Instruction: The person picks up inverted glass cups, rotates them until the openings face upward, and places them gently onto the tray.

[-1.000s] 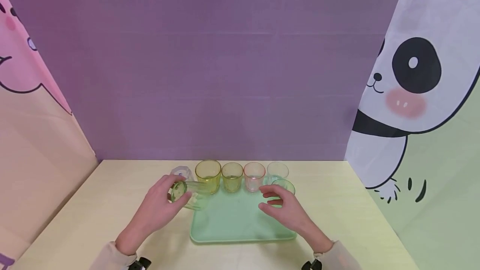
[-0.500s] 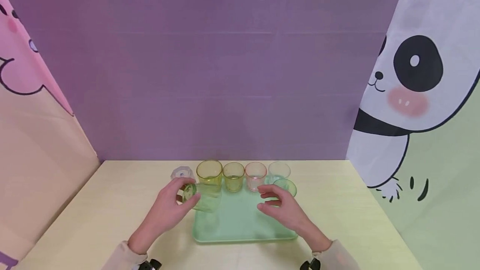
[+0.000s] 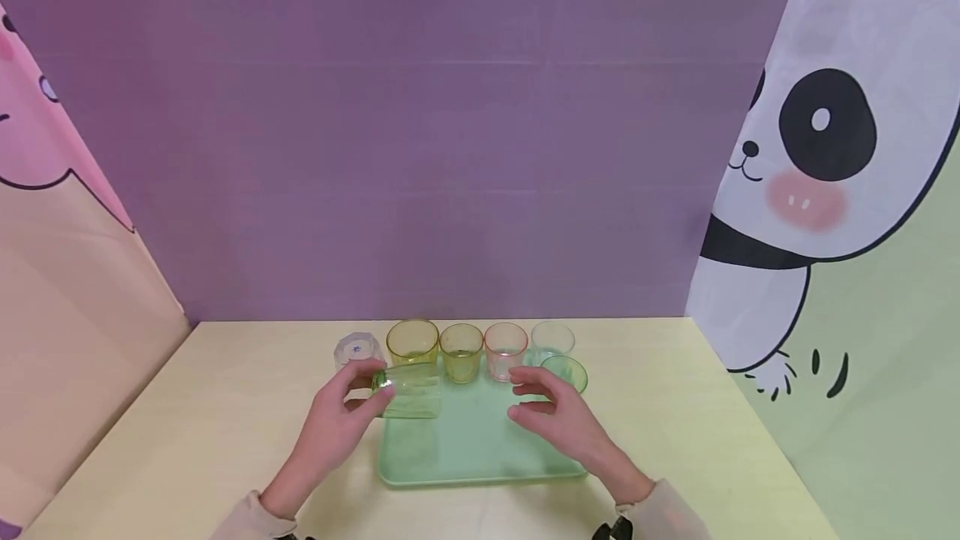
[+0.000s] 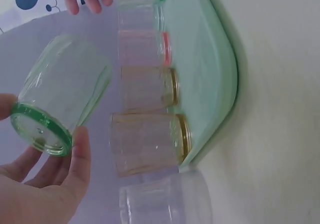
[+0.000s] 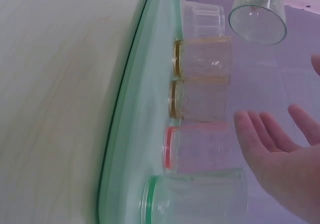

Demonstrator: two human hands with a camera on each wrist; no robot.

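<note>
My left hand pinches a light green glass near its base, between thumb and fingers. The glass lies on its side in the air above the left part of the mint tray, mouth toward the right. In the left wrist view the glass's thick green base shows at the fingertips. My right hand hovers over the tray's right side with fingers loosely bent, holding nothing. Behind it stands a green glass, partly hidden by the hand in the head view.
Along the tray's far side stand a large amber glass, a smaller amber glass, a pink-rimmed glass and a pale clear-blue glass. A clear faceted glass sits on the table left of the tray. A purple wall rises behind.
The left hand has carried the green glass to the right, over the tray, and turned it so its base no longer faces the head camera. The right hand has barely moved.
</note>
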